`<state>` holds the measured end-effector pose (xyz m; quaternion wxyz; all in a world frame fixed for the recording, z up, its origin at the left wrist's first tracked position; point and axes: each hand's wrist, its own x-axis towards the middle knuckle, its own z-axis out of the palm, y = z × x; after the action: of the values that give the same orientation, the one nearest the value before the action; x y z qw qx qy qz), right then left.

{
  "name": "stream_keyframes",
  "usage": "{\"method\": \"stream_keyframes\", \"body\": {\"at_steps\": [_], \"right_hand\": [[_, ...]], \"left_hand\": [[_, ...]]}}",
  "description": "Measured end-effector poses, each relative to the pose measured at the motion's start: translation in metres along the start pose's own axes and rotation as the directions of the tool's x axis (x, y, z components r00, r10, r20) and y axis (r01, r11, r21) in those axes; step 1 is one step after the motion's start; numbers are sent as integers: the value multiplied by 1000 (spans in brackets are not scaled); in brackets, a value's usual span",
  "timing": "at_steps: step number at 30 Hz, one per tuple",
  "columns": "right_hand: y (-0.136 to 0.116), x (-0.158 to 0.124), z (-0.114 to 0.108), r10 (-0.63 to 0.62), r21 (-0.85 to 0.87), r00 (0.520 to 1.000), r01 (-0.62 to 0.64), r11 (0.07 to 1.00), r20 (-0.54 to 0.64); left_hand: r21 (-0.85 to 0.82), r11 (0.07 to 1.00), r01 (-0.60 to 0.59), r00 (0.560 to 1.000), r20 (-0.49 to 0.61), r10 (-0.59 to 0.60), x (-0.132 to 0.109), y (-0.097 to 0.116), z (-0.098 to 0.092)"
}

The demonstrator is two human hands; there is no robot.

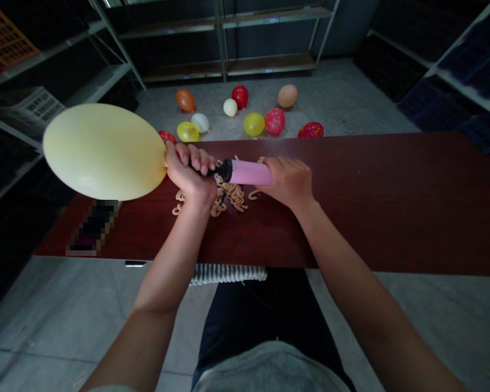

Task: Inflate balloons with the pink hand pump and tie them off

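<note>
A large pale yellow balloon (104, 151) is blown up at the left, above the dark red table (392, 201). My left hand (190, 171) is closed round the balloon's neck and the black nozzle end of a pink hand pump (247, 172). My right hand (288, 179) is wrapped round the pump's other end, hiding its handle. Under both hands lies a small heap of several limp, uninflated tan balloons (231, 196) on the tabletop.
Several inflated balloons (253, 123) in red, yellow, orange and white lie on the concrete floor beyond the table. Metal shelving (269, 62) lines the back and both sides. A blurred dark object (92, 228) rests near the table's left front corner.
</note>
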<state>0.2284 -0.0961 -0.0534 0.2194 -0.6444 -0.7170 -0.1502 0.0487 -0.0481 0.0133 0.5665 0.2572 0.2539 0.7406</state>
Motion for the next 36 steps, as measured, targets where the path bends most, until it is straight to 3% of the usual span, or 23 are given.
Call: {"method": "stream_keyframes", "body": {"at_steps": [11,19,28,33,36], "right_hand": [[24,-2,2,71,-134,997,-73,988,-26],[43,-4,5,210,-191,971,-229,955,-111],[35,-3,8,201,-127,975,-213,969,-97],[27,-1,3,180,-124,983,-184,975,-44],[17,0,1,148,-102,989,-148,984,-6]], "left_hand": [[-49,998,-36,997,-71,32,12,6,-7],[-96,991,-95,991,-98,86,22,14,-14],[-70,991,-115,990,-94,108,26,13,-21],[-131,990,-44,982,-186,19,20,14,-13],[-144,989,-46,986,-167,21,14,11,-6]]}}
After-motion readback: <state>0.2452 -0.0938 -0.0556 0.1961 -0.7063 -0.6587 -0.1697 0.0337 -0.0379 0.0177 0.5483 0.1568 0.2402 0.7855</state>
